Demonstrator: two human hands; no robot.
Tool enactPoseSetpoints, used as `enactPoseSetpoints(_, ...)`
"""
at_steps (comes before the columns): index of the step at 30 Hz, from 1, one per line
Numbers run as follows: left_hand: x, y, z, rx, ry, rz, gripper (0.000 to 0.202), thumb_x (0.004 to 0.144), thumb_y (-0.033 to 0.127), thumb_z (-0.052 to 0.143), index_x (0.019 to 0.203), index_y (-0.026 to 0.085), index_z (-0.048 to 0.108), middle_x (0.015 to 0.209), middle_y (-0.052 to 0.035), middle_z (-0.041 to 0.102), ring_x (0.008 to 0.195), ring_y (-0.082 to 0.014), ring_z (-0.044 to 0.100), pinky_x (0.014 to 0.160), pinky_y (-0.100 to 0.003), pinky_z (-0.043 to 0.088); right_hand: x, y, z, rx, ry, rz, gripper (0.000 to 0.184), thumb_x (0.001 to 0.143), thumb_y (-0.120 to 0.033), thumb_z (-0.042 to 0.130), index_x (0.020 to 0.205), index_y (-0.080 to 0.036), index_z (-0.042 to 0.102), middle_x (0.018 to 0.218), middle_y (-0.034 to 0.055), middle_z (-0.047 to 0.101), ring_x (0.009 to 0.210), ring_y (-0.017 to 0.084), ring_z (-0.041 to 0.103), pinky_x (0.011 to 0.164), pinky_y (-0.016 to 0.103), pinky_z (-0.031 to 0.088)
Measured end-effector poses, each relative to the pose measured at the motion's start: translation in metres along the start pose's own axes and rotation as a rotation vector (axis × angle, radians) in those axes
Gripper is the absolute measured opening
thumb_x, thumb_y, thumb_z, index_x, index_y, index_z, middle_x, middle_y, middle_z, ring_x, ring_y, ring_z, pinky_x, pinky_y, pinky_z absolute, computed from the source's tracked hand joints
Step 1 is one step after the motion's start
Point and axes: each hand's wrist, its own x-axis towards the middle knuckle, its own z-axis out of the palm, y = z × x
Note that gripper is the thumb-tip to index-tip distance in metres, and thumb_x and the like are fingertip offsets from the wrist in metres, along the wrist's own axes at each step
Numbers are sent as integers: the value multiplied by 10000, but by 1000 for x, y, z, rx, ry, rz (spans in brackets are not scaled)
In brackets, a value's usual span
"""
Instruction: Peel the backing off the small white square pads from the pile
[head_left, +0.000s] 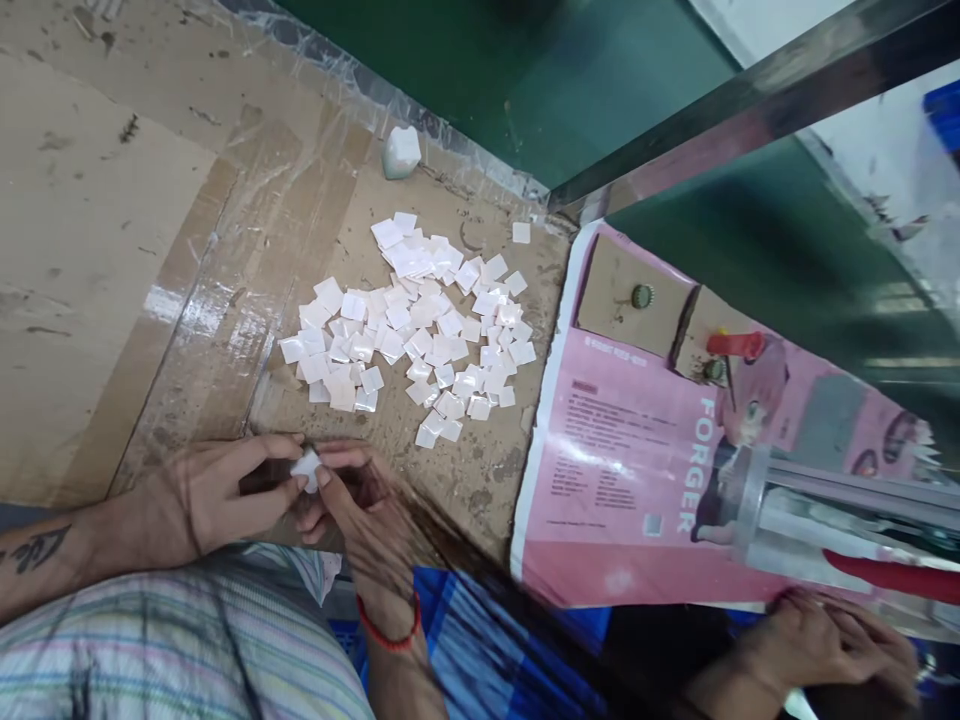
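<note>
Low at the left, my left hand [247,485] and my right hand [360,500] meet fingertip to fingertip. Between them is a small white square piece [306,466], pinched by the thumbs and fingers of both hands. My fingers cover part of it, and I cannot tell whether it is one layer or more. Just beyond my hands, a loose spread of glossy white square pieces [420,320] lies on the cardboard [465,500], many overlapping. One white square [521,233] lies apart on the far right. Farther back stands a small pale block with a white top [401,152].
Green panels [450,90] and a metal post [712,110] border the back. On the right, a pink printed sheet [600,450] bears cardboard pieces [634,295], a red object [735,345] and a clear container [757,510]. Another person's hands [832,640] are at lower right.
</note>
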Motion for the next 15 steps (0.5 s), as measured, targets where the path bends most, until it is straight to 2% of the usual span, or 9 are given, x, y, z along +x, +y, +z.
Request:
enactPoseSetpoints(3, -1, -1, 12, 68, 152, 108, 248, 1001, 421, 486, 1007, 264, 679, 852, 39, 796, 671, -139, 760, 591, -191, 564, 4, -10, 4, 27, -121, 74, 314, 822, -476, 833, 1021, -268, 709, 516, -96, 642, 373, 93, 593, 402, 153, 514)
enactPoseSetpoints(6, -2, 0, 21, 128, 233, 148, 257, 1015, 362, 444, 951, 236, 659, 826, 29, 767, 649, -139, 729, 578, -215, 529, 10, -23, 10, 8, -156, 135, 456, 694, -568, 909, 920, -257, 663, 461, -100, 619, 328, 112, 560, 344, 170, 478)
enactPoseSetpoints(8, -2, 2, 23, 147, 231, 180, 246, 1011, 313, 444, 928, 221, 657, 829, 35, 750, 667, -125, 717, 592, -202, 518, 13, -29, 13, -9, -145, 174, 528, 621, -604, 940, 861, -247, 634, 461, -89, 631, 305, 105, 532, 329, 171, 464)
enactPoseSetpoints(10, -2, 3, 21, 165, 203, 201, 248, 1011, 271, 452, 895, 209, 662, 833, 21, 739, 692, -131, 707, 611, -206, 522, 15, -31, 14, -15, -135, 176, 552, 611, -621, 942, 850, -238, 624, 457, -81, 636, 291, 92, 504, 321, 161, 446)
enactPoseSetpoints(13, -3, 2, 17, 169, 141, 226, 262, 1018, 253, 471, 881, 215, 691, 872, -7, 754, 745, -147, 718, 654, -213, 558, 13, -24, 12, 1, -145, 160, 530, 673, -622, 912, 879, -237, 611, 428, -84, 614, 289, 84, 490, 324, 145, 431)
enactPoseSetpoints(15, -6, 0, 15, 150, 109, 234, 309, 1040, 253, 439, 889, 232, 707, 963, -16, 782, 844, -154, 751, 750, -219, 599, 8, -17, 10, 26, -133, 147, 482, 750, -609, 868, 911, -241, 602, 413, -85, 605, 298, 85, 509, 338, 132, 430)
